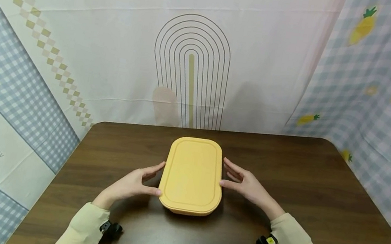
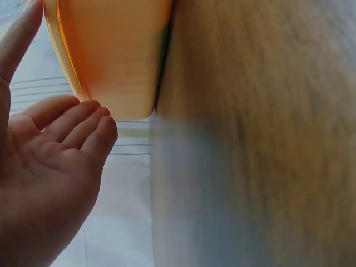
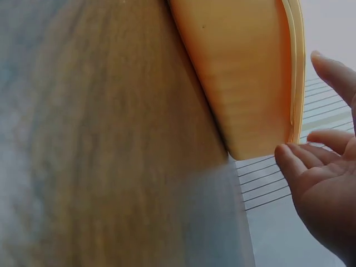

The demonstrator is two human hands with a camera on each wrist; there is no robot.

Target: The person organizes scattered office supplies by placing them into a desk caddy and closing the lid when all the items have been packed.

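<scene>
A yellow rectangular box with a rounded-corner lid [image 1: 192, 173] sits on a brown wooden table [image 1: 132, 146]. My left hand [image 1: 134, 181] is at its left side, with thumb and fingertips at the lid's edge. At the opposite side is my right hand [image 1: 248, 186], its thumb at the rim and its other fingers slightly off it. In the left wrist view the box's side wall [image 2: 119, 61] rises beside loosely bent fingers [image 2: 83, 125]. The right wrist view has the box wall [image 3: 245, 83] near the spread right hand [image 3: 325, 178]. What the box holds is hidden.
Behind the table hangs a white cloth [image 1: 275, 58] printed with arches. Checked cloth with pineapples [image 1: 377, 110] covers the right side, and blue gingham [image 1: 14, 50] the left. Dark wrist cameras [image 1: 112, 230] sit below both cuffs.
</scene>
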